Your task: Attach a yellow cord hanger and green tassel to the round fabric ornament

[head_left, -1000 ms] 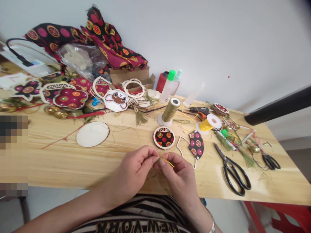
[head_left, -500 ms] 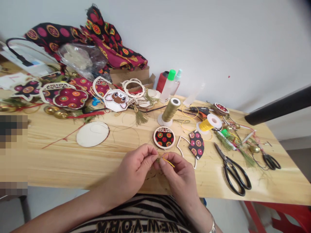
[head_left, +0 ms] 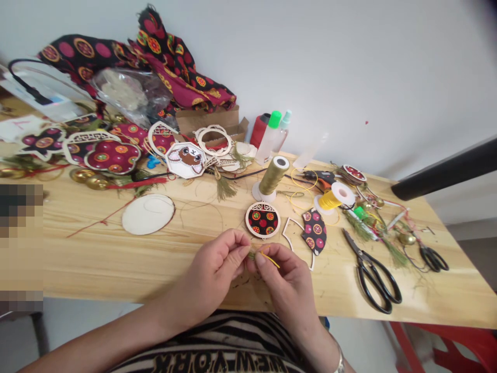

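Close together above the table's front edge, both my hands pinch a small piece of work. My left hand [head_left: 221, 264] is closed, thumb against forefinger, on olive-green thread [head_left: 252, 255]. A short end of yellow cord [head_left: 271, 259] sticks out from the pinched fingers of my right hand [head_left: 285, 274]. The fingers hide most of what lies between them. Just beyond my hands lies a round wooden-framed ornament [head_left: 262, 220] with patterned fabric. To its right are a fan-shaped fabric piece [head_left: 315, 231] and a thin white frame [head_left: 288, 234].
A spool of olive thread [head_left: 273, 176] and a spool of yellow cord [head_left: 332, 199] stand behind the ornament. Black-handled scissors [head_left: 375, 280] lie at right, a white oval [head_left: 148, 214] at left. Ornaments, patterned fabric [head_left: 171, 62] and a cardboard box [head_left: 207, 122] crowd the back left.
My hands stay almost in place. The left fingers have shifted very slightly, and a bit more of the green thread shows between the hands.
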Demonstrator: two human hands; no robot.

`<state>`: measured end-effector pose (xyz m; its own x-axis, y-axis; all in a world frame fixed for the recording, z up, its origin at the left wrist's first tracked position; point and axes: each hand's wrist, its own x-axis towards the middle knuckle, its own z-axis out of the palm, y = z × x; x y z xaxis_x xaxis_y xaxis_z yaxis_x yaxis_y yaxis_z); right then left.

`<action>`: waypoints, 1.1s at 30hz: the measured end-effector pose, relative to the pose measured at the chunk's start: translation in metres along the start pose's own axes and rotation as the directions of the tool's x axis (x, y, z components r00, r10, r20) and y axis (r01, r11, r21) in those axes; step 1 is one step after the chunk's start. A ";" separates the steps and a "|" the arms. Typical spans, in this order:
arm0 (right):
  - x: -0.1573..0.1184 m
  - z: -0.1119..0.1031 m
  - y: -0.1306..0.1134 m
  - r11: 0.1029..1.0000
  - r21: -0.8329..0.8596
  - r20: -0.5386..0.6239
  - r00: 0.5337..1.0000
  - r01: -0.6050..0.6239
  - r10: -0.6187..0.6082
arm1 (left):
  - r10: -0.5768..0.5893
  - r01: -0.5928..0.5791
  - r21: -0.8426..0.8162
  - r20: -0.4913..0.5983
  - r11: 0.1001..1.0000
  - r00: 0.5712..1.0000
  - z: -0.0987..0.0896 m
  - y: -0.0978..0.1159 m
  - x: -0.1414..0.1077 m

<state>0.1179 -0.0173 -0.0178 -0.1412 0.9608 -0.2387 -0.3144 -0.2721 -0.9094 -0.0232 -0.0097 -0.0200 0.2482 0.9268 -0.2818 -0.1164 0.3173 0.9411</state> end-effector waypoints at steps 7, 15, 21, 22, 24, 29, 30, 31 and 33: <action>-0.002 -0.004 0.001 0.999 -0.026 0.007 0.999 0.034 -0.034 | -0.032 0.032 -0.056 -0.001 0.998 0.999 0.000 0.002 -0.001; -0.002 -0.005 0.000 0.996 -0.087 -0.031 0.999 0.019 -0.022 | -0.020 0.020 -0.009 -0.010 1.000 1.000 -0.001 0.003 -0.001; -0.001 -0.012 0.005 0.995 -0.087 -0.071 0.996 0.038 -0.044 | -0.024 0.023 -0.031 -0.003 0.999 1.000 0.000 0.003 0.000; -0.001 -0.013 0.006 0.994 -0.098 -0.083 0.995 0.040 -0.048 | -0.031 0.030 -0.042 -0.017 0.999 0.999 0.000 0.004 0.000; -0.001 -0.015 0.008 0.993 -0.109 -0.084 0.995 0.043 -0.053 | -0.041 0.038 -0.060 -0.044 0.997 0.998 0.000 0.004 0.000; -0.003 -0.015 0.007 0.994 -0.090 -0.035 0.997 0.070 -0.073 | -0.036 0.032 -0.069 -0.054 0.997 0.998 0.000 0.003 0.003; -0.003 -0.014 0.005 0.993 -0.089 -0.033 0.996 0.080 -0.084 | -0.037 0.033 -0.065 -0.054 0.997 0.998 0.001 0.003 0.004; -0.003 -0.013 0.004 0.992 -0.090 -0.032 0.995 0.088 -0.091 | -0.037 0.034 -0.056 -0.054 0.998 0.998 0.001 0.002 0.004; -0.002 -0.011 0.001 0.990 -0.104 -0.034 0.995 0.095 -0.099 | -0.034 0.033 -0.019 -0.056 0.999 0.998 0.001 0.001 0.004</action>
<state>0.1282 -0.0186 -0.0220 -0.0772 0.9842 -0.1593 -0.2270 -0.1730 -0.9584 -0.0214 -0.0053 -0.0197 0.1974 0.9252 -0.3241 -0.1264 0.3519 0.9275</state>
